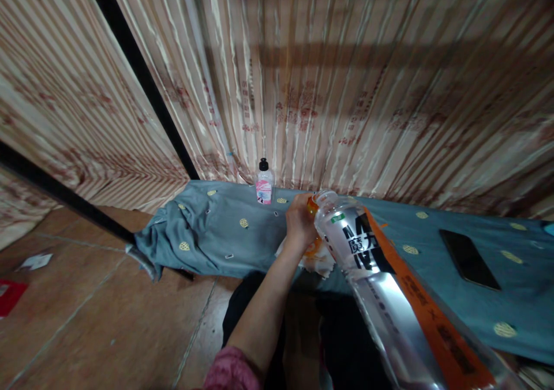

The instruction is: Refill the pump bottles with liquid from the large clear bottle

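My left hand [299, 220] is closed round an orange see-through container [312, 206], most of it hidden by the fingers and a large bottle. Close to the camera, that clear drink bottle [381, 274] with a silver, black and orange label slants up from the lower right. Its uncapped-looking mouth lies beside the orange container; I cannot tell whether they touch. My right hand is out of sight, and whatever holds the bottle's lower end is beyond the frame. Under my left hand lies a crumpled white tissue [322, 266] with orange stains.
A small clear bottle [264, 187] with a black cap and pink label stands on the blue-green cloth-covered bench [216, 231]. A black phone [470, 260] lies to the right. Behind hangs a patterned curtain [303, 90]; dark poles [147, 84] stand left. A red object [11, 297] is on the floor.
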`<action>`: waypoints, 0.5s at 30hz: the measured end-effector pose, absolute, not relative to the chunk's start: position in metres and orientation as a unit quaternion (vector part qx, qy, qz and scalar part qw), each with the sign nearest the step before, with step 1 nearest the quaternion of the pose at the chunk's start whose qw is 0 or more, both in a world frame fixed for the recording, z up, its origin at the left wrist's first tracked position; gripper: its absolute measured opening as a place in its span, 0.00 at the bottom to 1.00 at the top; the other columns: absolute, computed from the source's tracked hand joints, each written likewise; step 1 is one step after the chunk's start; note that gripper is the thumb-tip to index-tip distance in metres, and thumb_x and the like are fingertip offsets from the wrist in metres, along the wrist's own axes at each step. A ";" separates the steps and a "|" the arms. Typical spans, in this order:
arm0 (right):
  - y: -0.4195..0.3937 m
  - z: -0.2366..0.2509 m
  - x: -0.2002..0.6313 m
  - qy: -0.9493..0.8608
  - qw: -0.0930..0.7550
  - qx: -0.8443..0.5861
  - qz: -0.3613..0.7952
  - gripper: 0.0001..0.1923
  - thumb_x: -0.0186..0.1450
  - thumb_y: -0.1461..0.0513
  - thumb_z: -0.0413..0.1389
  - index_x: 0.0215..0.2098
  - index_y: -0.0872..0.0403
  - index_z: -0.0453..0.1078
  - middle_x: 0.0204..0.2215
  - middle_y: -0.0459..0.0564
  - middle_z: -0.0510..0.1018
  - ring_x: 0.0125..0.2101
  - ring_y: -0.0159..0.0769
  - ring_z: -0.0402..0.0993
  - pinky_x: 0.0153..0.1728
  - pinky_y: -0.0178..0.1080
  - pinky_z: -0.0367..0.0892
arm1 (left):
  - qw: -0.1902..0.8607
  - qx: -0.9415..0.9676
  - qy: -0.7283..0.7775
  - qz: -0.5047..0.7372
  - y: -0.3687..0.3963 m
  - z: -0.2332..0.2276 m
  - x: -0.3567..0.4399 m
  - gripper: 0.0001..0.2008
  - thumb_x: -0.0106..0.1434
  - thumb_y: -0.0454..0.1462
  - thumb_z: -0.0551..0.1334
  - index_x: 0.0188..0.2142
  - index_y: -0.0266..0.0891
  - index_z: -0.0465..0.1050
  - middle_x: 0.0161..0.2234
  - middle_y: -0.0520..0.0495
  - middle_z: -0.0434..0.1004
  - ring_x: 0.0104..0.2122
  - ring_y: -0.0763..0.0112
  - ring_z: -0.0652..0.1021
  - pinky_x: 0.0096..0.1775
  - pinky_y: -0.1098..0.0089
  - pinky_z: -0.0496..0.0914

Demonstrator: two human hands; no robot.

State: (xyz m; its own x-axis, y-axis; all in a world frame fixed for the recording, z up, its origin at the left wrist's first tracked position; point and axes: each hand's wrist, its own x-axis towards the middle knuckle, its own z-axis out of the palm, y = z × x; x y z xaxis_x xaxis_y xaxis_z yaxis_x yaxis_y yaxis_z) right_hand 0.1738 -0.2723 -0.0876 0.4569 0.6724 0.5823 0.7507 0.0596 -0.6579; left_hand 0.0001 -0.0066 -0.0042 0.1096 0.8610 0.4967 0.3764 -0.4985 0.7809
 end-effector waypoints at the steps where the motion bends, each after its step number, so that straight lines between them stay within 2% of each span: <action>1: -0.269 -0.089 0.186 -0.526 0.504 -0.684 -0.038 0.32 0.67 0.42 0.57 0.63 0.48 0.66 0.57 0.57 0.72 0.55 0.49 0.71 0.51 0.58 0.72 | 0.241 0.705 0.438 0.503 -0.007 -0.004 0.000 0.09 0.60 0.32 0.68 0.41 0.38 0.76 0.41 0.44 0.82 0.42 0.60 0.81 0.44 0.65 0.74; 6: -0.261 -0.094 0.227 -0.540 0.490 -0.683 -0.041 0.30 0.67 0.44 0.59 0.62 0.48 0.67 0.55 0.56 0.74 0.55 0.49 0.71 0.52 0.59 0.71 | 0.238 0.709 0.433 0.503 -0.007 -0.004 -0.001 0.10 0.59 0.31 0.68 0.41 0.39 0.76 0.40 0.44 0.82 0.42 0.61 0.81 0.44 0.64 0.75; 13: -0.259 -0.095 0.235 -0.535 0.489 -0.686 -0.058 0.31 0.67 0.44 0.59 0.63 0.47 0.67 0.58 0.57 0.72 0.56 0.49 0.70 0.53 0.57 0.71 | 0.243 0.703 0.438 0.505 -0.007 -0.005 0.000 0.08 0.60 0.33 0.68 0.40 0.39 0.76 0.40 0.44 0.82 0.43 0.60 0.81 0.44 0.63 0.75; 15: -0.261 -0.095 0.229 -0.531 0.493 -0.686 -0.066 0.32 0.66 0.44 0.59 0.64 0.46 0.66 0.59 0.57 0.72 0.58 0.51 0.69 0.54 0.59 0.70 | 0.244 0.702 0.436 0.507 -0.007 -0.006 0.000 0.08 0.60 0.33 0.67 0.40 0.39 0.76 0.40 0.44 0.81 0.42 0.60 0.81 0.44 0.64 0.75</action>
State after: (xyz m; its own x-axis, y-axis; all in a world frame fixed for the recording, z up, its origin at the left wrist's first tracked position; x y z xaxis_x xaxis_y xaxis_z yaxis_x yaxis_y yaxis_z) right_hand 0.2290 -0.2608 -0.0945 0.4282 0.6631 0.6140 0.7930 0.0502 -0.6071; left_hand 0.0005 -0.0065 -0.0056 0.1043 0.8602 0.4991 0.3643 -0.5000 0.7857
